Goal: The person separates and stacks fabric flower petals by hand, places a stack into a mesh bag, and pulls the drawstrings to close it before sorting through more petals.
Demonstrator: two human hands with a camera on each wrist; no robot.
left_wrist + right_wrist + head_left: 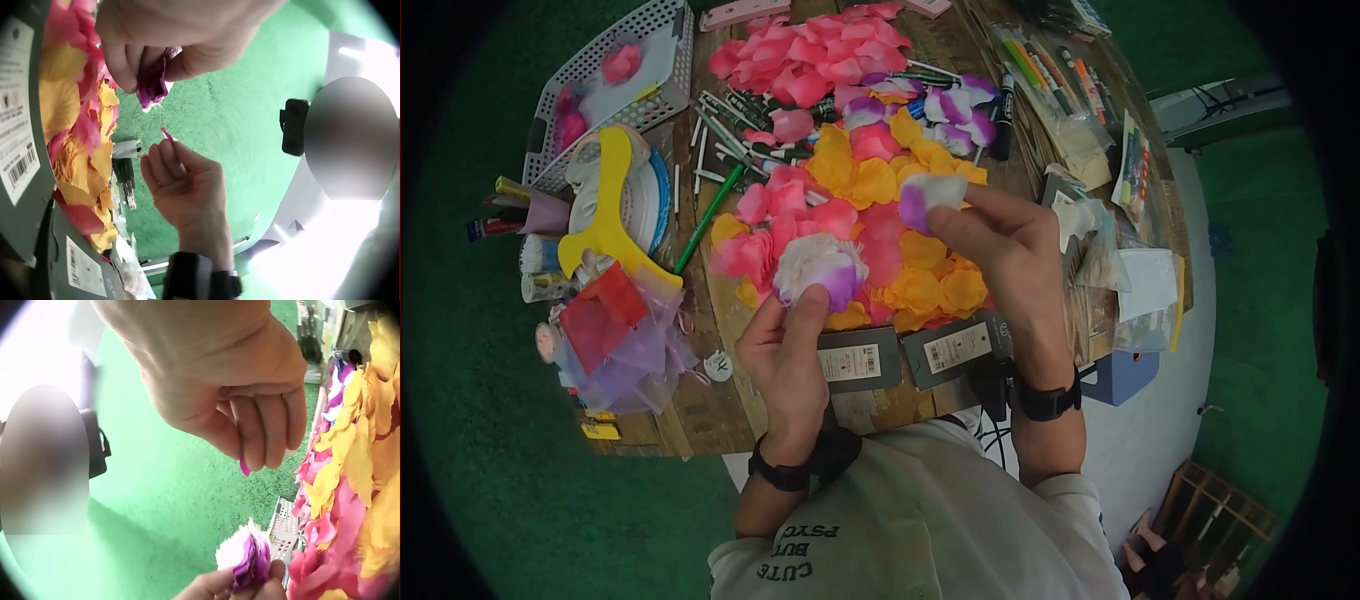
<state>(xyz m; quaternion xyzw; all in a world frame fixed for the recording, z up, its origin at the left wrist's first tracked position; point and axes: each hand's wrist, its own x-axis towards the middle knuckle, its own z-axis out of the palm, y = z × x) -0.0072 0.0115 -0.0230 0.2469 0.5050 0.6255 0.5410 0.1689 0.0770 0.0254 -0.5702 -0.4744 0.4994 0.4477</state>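
Looking through the head view, I see the left hand (790, 345) pinching a layered white-and-purple petal bundle (825, 270) between thumb and fingers, raised over the near half of the tabletop (690, 420). Its thumb covers the bundle's lower part, so I can't tell how the layers are joined. In the right wrist view that hand is cut off at the bottom edge. The right hand (1010, 245) pinches a loose white-and-purple petal (918, 205) between thumb and index finger; its grip hides part of the petal, and only a purple sliver shows in the right wrist view. I read its other fingers as curled loosely toward the palm. It reaches in from the near edge, apart from the left hand, its forearm pointing away from the body. Beneath both lie yellow petals (930, 275) and pink petals (810, 55), with two grey labelled cards (855, 360) along the near edge.
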